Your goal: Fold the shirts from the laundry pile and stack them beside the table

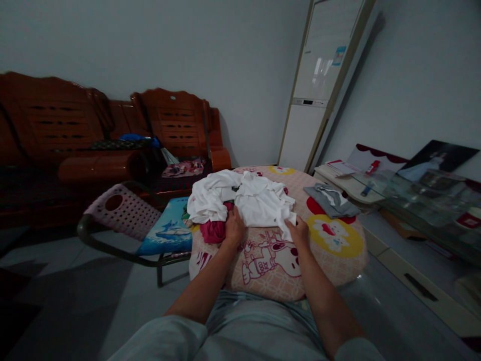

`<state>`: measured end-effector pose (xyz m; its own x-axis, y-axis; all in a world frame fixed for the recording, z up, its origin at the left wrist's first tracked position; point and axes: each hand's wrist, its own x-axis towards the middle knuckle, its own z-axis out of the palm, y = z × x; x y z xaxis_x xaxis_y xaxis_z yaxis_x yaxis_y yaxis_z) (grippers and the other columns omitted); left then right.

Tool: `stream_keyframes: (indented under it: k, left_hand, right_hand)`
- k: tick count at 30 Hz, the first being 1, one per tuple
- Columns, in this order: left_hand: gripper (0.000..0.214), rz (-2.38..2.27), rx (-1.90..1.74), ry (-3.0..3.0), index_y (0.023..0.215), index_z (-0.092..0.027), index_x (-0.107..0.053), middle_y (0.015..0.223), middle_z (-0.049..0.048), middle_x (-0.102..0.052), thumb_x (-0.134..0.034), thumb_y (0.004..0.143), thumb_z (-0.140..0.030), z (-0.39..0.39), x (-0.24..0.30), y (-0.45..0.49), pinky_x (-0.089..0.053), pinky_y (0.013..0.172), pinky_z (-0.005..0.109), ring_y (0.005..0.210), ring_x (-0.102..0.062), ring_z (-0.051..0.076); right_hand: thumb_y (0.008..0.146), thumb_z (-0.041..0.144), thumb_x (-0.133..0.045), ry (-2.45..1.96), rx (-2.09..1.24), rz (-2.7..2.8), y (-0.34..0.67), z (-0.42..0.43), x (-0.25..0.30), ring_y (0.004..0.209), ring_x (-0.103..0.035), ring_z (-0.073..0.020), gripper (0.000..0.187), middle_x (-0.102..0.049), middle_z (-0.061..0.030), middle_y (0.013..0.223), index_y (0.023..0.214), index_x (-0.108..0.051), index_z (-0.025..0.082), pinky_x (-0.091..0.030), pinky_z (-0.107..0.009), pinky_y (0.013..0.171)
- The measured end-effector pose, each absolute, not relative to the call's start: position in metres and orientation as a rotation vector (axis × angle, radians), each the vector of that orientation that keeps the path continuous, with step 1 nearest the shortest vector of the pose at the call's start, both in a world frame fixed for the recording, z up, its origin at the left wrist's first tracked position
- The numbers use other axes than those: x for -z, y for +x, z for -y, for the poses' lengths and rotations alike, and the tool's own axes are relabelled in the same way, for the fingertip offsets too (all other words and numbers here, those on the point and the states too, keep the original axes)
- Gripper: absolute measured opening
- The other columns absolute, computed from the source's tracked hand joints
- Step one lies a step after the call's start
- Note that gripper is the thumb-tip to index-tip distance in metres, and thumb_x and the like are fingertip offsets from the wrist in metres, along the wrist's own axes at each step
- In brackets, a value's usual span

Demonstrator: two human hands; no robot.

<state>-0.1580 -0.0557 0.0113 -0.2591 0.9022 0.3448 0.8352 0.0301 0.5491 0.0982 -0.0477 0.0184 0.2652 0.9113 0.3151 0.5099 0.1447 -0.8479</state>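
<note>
A white shirt (263, 203) lies spread on the round table, its near edge toward me. My right hand (299, 232) pinches the shirt's near right corner, where a flap of fabric hangs down. At the near left corner, my left hand (235, 228) has its fingers closed on the shirt's edge; the fingertips are partly hidden. Bunched white cloth (210, 195) is heaped left of the shirt. Under that heap, close to my left hand, a dark red cloth (213, 231) pokes out. A folded grey garment (332, 199) rests on the table's right side.
A patterned pink tablecloth (263, 281) covers the table. To the left stands a chair (124, 213) with a blue seat, touching or close to the table. Wooden armchairs (173, 120) line the back wall. On the right is a glass-topped cabinet (424, 195) with items on it.
</note>
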Motion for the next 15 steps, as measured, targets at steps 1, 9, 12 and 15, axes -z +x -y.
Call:
stream_keyframes:
  k: [1, 9, 12, 15]
  left_hand:
    - [0.061, -2.198, -0.998, 1.859, 0.141, -0.002, -0.039, 0.122, 0.0253, -0.057, -0.053, 0.082, -0.008, 0.056, -0.014, -0.159, -0.049, 0.092, 0.039, 0.11, -0.061, 0.032]
    - [0.031, -2.076, -1.092, 1.878, 0.115, -0.012, -0.06, 0.111, 0.0166, -0.068, -0.05, 0.085, -0.012, 0.041, -0.039, -0.159, -0.045, 0.092, 0.035, 0.105, -0.063, 0.026]
    - [0.026, -1.968, -1.272, 1.752, 0.109, -0.011, -0.063, 0.105, 0.0156, -0.07, -0.054, 0.087, -0.02, 0.027, -0.053, -0.154, -0.046, 0.087, 0.035, 0.099, -0.064, 0.026]
    - [0.024, -1.841, -1.312, 1.525, 0.098, -0.012, -0.069, 0.094, 0.011, -0.072, -0.061, 0.08, -0.025, 0.018, -0.056, -0.153, -0.048, 0.08, 0.031, 0.089, -0.065, 0.023]
  right_hand:
    - [0.065, 0.048, -0.059, -1.505, -0.493, 1.397, 0.1, 0.045, -0.017, 0.067, -0.055, -0.0196, 0.037, -0.065, -0.0027, 0.065, 0.078, -0.072, 0.015, -0.044, -0.027, 0.064]
    - [0.059, 0.039, -0.062, -1.217, -0.598, 0.674, 0.131, 0.009, -0.023, 0.064, -0.057, -0.0156, 0.034, -0.062, 0.0026, 0.063, 0.081, -0.07, 0.014, -0.049, -0.027, 0.061]
    - [0.055, 0.03, -0.068, -1.112, -0.698, 0.535, 0.15, 0.005, -0.043, 0.063, -0.06, -0.0146, 0.029, -0.066, 0.0019, 0.066, 0.079, -0.069, 0.014, -0.052, -0.027, 0.061]
    - [0.049, 0.024, -0.073, -1.141, -0.815, 0.522, 0.169, 0.011, -0.059, 0.057, -0.06, -0.0149, 0.025, -0.067, 0.0002, 0.062, 0.071, -0.069, 0.014, -0.051, -0.026, 0.054]
